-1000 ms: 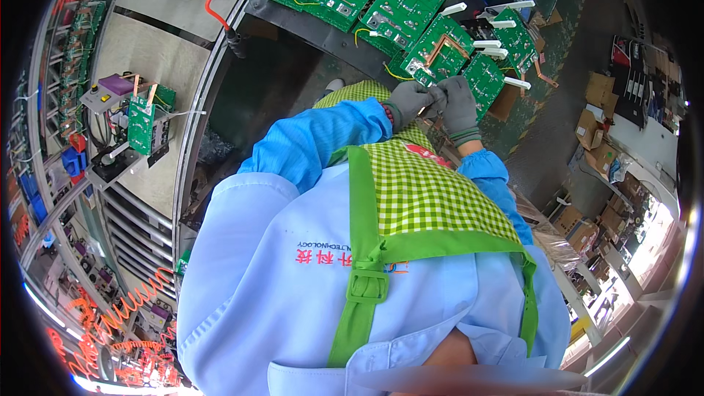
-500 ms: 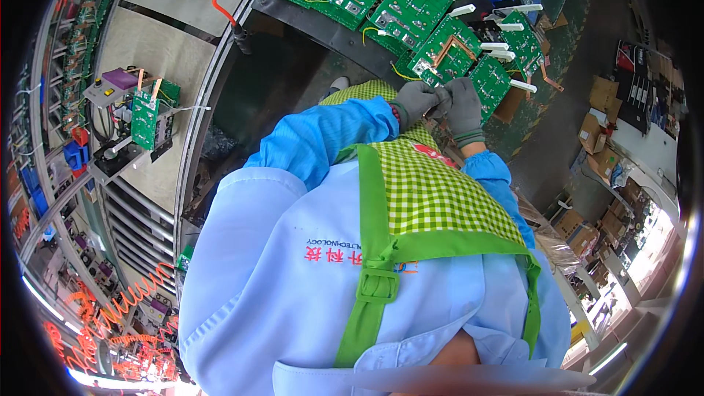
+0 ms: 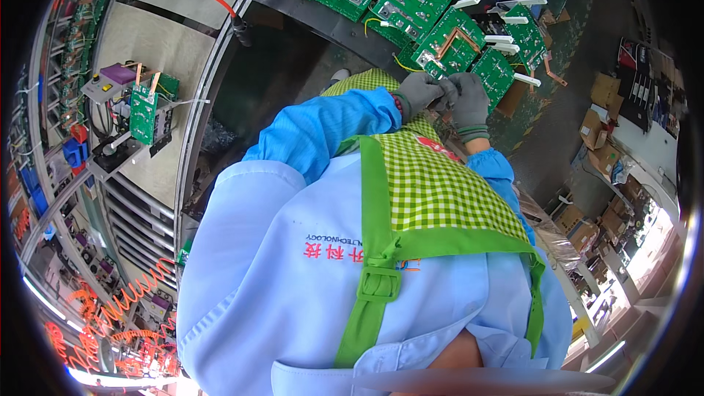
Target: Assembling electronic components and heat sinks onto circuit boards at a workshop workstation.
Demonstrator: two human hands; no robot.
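Only the head view to go on here, and honestly not much has changed over the last second: the boards have slid a touch up and right in frame, but the hands slid along with them, so I reckon that's mostly the head moving. Both hands wear grey gloves. The left hand and right hand are together at the fingertips, same as a second ago, though the right one looks a bit more bunched up now. Fingers are curled in on both, nowhere near spread. Is something tiny pinched between them? Can't tell, the gloves hide that spot. They're right by the near end of the green circuit board with the bent copper strip on its face, and I can't tell if they actually touch it. That board sits in the row along the dark desk, just past the hands, with a yellow wire poking out on its left. The smaller green board is just beyond the right hand, a white bar sticking out from it. The copper strip hasn't visibly shifted on its board either, so my read is it's the same fiddly fingertip job in hand, with no visible sign it's finished.
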